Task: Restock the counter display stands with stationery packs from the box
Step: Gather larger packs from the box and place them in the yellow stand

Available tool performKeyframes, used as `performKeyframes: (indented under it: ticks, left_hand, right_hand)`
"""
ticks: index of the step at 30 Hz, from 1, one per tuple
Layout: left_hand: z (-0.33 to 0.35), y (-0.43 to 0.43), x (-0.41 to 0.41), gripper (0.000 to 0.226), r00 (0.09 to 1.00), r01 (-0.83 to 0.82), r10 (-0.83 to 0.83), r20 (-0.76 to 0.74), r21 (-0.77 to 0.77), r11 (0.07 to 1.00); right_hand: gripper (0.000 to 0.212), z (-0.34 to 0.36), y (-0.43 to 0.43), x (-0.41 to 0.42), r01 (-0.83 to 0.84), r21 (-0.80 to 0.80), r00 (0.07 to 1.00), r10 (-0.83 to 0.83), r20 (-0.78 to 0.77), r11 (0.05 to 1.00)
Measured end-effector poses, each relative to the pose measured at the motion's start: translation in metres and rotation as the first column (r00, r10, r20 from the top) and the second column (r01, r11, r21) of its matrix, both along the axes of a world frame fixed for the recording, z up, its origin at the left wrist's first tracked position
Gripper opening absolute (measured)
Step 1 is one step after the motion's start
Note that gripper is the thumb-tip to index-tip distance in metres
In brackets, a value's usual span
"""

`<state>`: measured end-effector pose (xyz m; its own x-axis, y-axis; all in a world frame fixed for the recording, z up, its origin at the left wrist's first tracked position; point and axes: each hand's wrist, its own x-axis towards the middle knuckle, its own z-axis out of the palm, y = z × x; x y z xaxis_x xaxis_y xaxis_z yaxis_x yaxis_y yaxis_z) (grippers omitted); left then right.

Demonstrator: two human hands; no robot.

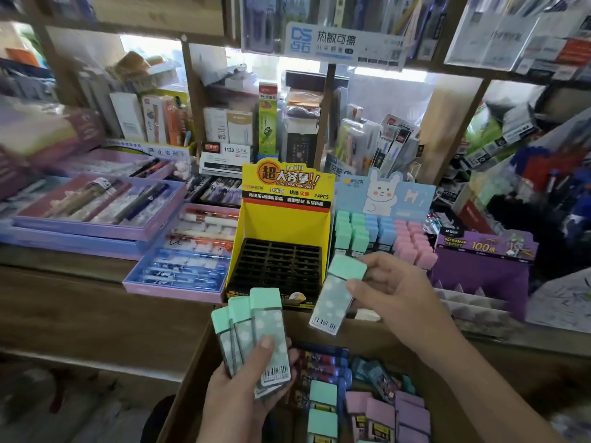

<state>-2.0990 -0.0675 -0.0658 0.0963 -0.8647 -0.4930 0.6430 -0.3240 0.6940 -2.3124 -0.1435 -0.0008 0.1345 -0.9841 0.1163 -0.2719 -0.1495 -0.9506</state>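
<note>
Nearest, beneath the left fingers [265, 346]: open box [377, 342] of mint and lilac packs. Clamped in the left hand [243, 388], thumb pressed across the front, three mint-capped packs [256, 327], fanned, barcodes downward. Pinched in the right hand [399, 292], fingers [361, 287] curled round cap and long edges, a single pack [335, 298], tilted, just short of the rabbit display stand [383, 193]; mint rows just beyond those fingers. Left of them, yellow stand [281, 219] with bare black tray. Likely light, stiff, slick-faced plastic; best taken across the narrow long edges near the cap, never by the smooth faces alone.
</note>
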Motion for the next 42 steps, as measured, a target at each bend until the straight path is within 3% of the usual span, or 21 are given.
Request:
performKeyframes:
  ticks: [7, 18, 26, 34, 42]
  left_hand:
    - [0.015, -0.001, 0.015, 0.045, 0.996, -0.083, 0.085, 0.035, -0.048, 0.995]
    - [0.015, 0.006, 0.042, 0.054, 0.981, -0.184, 0.184, 0.056, -0.009, 0.983]
    - [0.018, 0.008, 0.038, 0.026, 0.974, -0.202, 0.195, 0.115, 0.052, 0.978]
    - [0.015, 0.010, 0.038, 0.048, 0.975, -0.222, 0.220, 0.038, 0.050, 0.974]
    - [0.016, 0.010, 0.038, 0.047, 0.972, -0.235, 0.235, 0.015, 0.046, 0.971]
  right_hand:
    - [0.011, 0.027, -0.044, 0.041, 0.006, -0.123, 0.989, -0.024, -0.145, 0.992]
    - [0.016, 0.031, -0.114, 0.101, 0.026, -0.333, 0.951, -0.125, -0.282, 0.942]
    - [0.022, 0.019, -0.132, 0.112, -0.006, -0.411, 0.928, -0.148, -0.342, 0.912]
    - [0.024, 0.014, -0.136, 0.116, -0.078, -0.412, 0.913, -0.102, -0.396, 0.908]
    - [0.020, 0.015, -0.139, 0.113, -0.125, -0.398, 0.905, -0.060, -0.422, 0.909]
